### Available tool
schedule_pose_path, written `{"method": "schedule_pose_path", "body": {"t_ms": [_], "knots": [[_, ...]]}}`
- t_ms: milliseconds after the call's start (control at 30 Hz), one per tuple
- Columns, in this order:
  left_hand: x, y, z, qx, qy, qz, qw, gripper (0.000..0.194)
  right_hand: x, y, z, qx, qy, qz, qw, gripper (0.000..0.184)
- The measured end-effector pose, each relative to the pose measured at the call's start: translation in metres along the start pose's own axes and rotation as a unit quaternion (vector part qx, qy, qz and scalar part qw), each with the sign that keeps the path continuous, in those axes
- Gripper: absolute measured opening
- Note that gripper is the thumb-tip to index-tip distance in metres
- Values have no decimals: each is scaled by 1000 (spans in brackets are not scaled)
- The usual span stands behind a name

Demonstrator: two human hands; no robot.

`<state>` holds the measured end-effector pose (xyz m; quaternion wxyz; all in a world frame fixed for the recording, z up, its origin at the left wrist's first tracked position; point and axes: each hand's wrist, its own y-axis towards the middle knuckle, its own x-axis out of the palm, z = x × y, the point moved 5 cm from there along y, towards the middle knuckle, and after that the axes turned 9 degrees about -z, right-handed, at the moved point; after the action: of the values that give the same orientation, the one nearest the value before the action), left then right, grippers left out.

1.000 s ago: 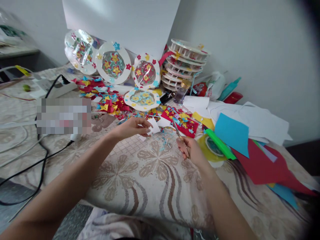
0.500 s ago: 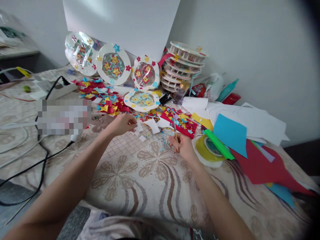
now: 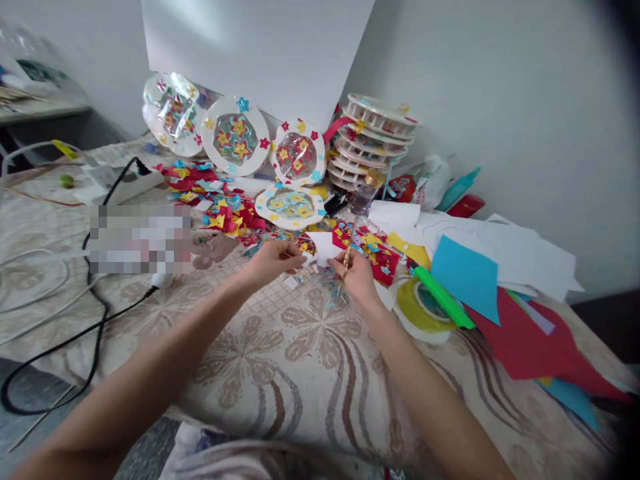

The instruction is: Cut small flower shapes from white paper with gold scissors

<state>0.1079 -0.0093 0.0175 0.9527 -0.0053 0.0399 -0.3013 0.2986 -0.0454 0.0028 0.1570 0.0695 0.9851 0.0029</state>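
My left hand (image 3: 277,261) is closed in a pinch on a small white paper piece (image 3: 306,257). My right hand (image 3: 356,275), just to its right, grips a slim gold-coloured tool (image 3: 347,259); its exact kind does not show. The fingertips of that hand also touch a larger white paper piece (image 3: 324,247) with a curved edge. Beyond both hands lie many cut paper stars and scraps (image 3: 233,217) in red, yellow and blue. More small cutouts rest on a red sheet (image 3: 386,270) behind my right hand.
Round white star-decorated pieces (image 3: 235,137) lean against a white board (image 3: 260,47); one (image 3: 290,207) lies flatter. A stack of white discs (image 3: 375,140) stands behind. At right are yellow tape (image 3: 417,303), a green cutter (image 3: 443,297) and coloured paper (image 3: 520,340). Black cable (image 3: 95,333) runs left.
My left hand has moved right, towards my right hand, and now pinches a white paper piece. My right hand has risen to a larger white piece. The view has shifted slightly.
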Motion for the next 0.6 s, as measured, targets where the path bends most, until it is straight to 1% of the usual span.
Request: {"method": "schedule_pose_path", "body": {"t_ms": [67, 100, 200, 267, 367, 433, 533, 600], "knots": [[18, -4, -1, -5, -26, -8, 1000, 23, -8, -16, -2, -6, 80, 37, 996, 28], [26, -6, -3, -9, -45, -11, 999, 24, -11, -24, -3, -10, 104, 46, 993, 28], [44, -8, -12, -28, -121, -13, 992, 29, -12, -46, -2, -13, 137, 34, 990, 27], [52, -8, -18, -38, -162, -31, 986, 32, -11, -55, 1, -4, 141, 29, 990, 27], [59, -7, -24, -45, -200, -60, 977, 33, -8, -61, 4, 14, 138, 26, 990, 27], [60, -7, -25, -45, -209, -63, 975, 33, -6, -62, 4, 18, 144, 17, 989, 27], [62, -9, -23, -39, -198, -71, 977, 32, -7, -62, 1, 14, 156, 15, 988, 27], [63, -10, -21, -34, -174, -83, 981, 33, -9, -61, 0, 12, 167, 24, 986, 28]]}}
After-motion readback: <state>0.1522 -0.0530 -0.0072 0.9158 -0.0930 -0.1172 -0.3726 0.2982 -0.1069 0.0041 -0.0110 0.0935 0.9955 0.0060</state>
